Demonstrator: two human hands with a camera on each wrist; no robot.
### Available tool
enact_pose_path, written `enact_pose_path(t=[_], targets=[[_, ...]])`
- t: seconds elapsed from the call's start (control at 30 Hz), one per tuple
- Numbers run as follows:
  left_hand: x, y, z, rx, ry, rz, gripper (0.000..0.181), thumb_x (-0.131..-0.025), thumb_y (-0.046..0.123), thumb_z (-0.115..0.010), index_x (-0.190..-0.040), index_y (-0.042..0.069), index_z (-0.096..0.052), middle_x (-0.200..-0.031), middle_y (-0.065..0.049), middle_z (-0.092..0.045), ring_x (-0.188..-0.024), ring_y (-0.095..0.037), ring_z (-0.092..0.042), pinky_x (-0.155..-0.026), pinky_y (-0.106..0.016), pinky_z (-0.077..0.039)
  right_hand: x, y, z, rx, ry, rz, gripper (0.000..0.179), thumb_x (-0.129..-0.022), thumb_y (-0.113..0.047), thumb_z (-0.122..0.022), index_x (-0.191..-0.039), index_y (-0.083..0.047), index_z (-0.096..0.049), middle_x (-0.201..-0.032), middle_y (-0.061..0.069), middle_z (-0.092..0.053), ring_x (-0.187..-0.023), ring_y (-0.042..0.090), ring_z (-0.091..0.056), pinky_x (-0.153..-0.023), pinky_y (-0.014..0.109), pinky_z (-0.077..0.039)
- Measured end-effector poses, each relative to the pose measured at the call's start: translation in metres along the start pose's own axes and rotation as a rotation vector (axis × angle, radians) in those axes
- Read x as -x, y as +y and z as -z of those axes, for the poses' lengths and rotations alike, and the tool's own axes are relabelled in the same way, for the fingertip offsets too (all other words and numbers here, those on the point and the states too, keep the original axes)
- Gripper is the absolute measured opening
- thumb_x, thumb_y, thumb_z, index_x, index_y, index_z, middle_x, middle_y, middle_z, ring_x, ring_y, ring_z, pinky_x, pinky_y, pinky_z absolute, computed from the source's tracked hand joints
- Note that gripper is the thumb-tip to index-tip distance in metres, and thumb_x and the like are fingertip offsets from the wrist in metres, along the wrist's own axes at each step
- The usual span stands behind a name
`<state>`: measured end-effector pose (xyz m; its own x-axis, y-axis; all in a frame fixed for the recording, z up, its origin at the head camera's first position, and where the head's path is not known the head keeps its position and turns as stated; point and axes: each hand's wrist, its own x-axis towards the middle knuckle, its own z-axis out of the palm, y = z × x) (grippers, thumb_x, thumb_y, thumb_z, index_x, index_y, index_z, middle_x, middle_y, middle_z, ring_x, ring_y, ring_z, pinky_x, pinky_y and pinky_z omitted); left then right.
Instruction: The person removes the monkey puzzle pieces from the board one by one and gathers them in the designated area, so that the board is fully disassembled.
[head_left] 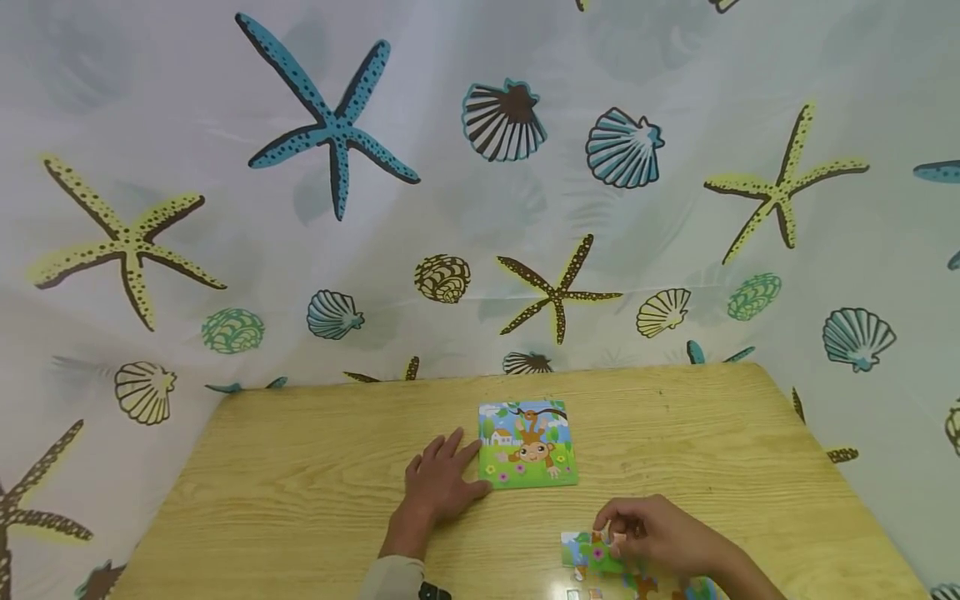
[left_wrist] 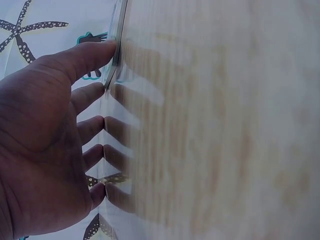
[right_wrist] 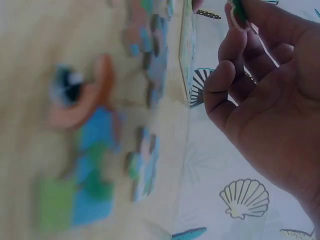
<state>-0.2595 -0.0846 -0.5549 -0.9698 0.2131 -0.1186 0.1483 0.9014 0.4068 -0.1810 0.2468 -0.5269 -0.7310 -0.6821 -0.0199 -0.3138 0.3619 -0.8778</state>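
Observation:
A square monkey picture puzzle [head_left: 527,443] lies flat in the middle of the table. At its left side my left hand [head_left: 442,482] rests on the wood with fingers spread, thumb and index finger touching the edge; the left wrist view shows the thumb at the puzzle's thin rim [left_wrist: 120,30]. My right hand [head_left: 663,533], nearer the front, pinches a small green puzzle piece [right_wrist: 239,14] between thumb and fingertips. Under and beside it lie joined puzzle pieces [head_left: 574,547] in blue and green, partly hidden by the hand.
Several loose puzzle pieces [right_wrist: 95,200] lie about the front right of the wooden table [head_left: 300,483], some cut off by the head view's lower edge. Behind the table hangs a white cloth [head_left: 420,208] printed with starfish and shells.

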Motion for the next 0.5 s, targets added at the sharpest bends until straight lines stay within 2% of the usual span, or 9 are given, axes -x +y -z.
enact_pose_path(t=[0.13, 0.2, 0.27, 0.37, 0.4, 0.5], targets=[[-0.001, 0.000, 0.000, 0.004, 0.000, -0.004, 0.066, -0.086, 0.049, -0.067, -0.144, 0.025, -0.049, -0.157, -0.006, -0.033, -0.145, -0.037, -0.027, -0.110, -0.067, -0.023, 0.027, 0.006, -0.008, -0.123, -0.074, -0.007, 0.013, -0.096, -0.014, -0.059, -0.107, -0.010, -0.065, -0.085, 0.009, -0.063, -0.071, -0.006, -0.049, -0.061, 0.019, -0.049], [-0.001, 0.000, 0.000, 0.003, -0.002, -0.004, 0.065, -0.086, 0.049, -0.067, -0.144, 0.025, -0.048, -0.158, -0.006, -0.033, -0.145, -0.037, -0.026, -0.110, -0.067, -0.023, 0.038, 0.012, -0.013, -0.201, -0.114, -0.026, 0.012, -0.097, -0.012, -0.058, -0.103, -0.006, -0.065, -0.082, 0.005, -0.062, -0.071, -0.008, -0.050, -0.063, 0.017, -0.050], [-0.001, 0.000, 0.000, 0.004, -0.003, -0.002, 0.065, -0.086, 0.049, -0.067, -0.144, 0.026, -0.048, -0.158, -0.006, -0.032, -0.145, -0.036, -0.026, -0.110, -0.066, -0.023, 0.046, 0.018, -0.019, -0.207, -0.136, -0.018, 0.013, -0.098, -0.012, -0.055, -0.099, -0.004, -0.066, -0.075, 0.007, -0.061, -0.068, -0.011, -0.049, -0.062, 0.015, -0.050], [0.000, -0.001, 0.000, 0.005, -0.002, 0.000, 0.064, -0.086, 0.048, -0.066, -0.144, 0.026, -0.048, -0.158, -0.006, -0.031, -0.146, -0.036, -0.025, -0.110, -0.066, -0.023, 0.054, 0.028, -0.028, -0.064, -0.117, 0.045, 0.016, -0.098, -0.013, -0.055, -0.093, -0.005, -0.068, -0.071, 0.005, -0.067, -0.068, -0.014, -0.053, -0.061, 0.011, -0.050], [0.000, -0.001, 0.000, 0.006, -0.002, 0.000, 0.064, -0.087, 0.048, -0.066, -0.144, 0.026, -0.048, -0.158, -0.006, -0.031, -0.146, -0.036, -0.025, -0.111, -0.066, -0.022, 0.056, 0.032, -0.031, 0.027, -0.097, 0.090, 0.016, -0.097, -0.012, -0.056, -0.092, -0.004, -0.069, -0.073, 0.008, -0.070, -0.069, -0.013, -0.057, -0.062, 0.012, -0.052], [-0.001, -0.002, -0.001, 0.015, -0.003, 0.001, 0.064, -0.087, 0.047, -0.066, -0.144, 0.026, -0.048, -0.159, -0.006, -0.031, -0.146, -0.036, -0.024, -0.111, -0.066, -0.021, 0.062, 0.040, -0.037, 0.279, -0.029, 0.178, 0.014, -0.093, -0.013, -0.061, -0.093, -0.002, -0.071, -0.083, 0.009, -0.076, -0.075, -0.003, -0.068, -0.062, 0.031, -0.060]])
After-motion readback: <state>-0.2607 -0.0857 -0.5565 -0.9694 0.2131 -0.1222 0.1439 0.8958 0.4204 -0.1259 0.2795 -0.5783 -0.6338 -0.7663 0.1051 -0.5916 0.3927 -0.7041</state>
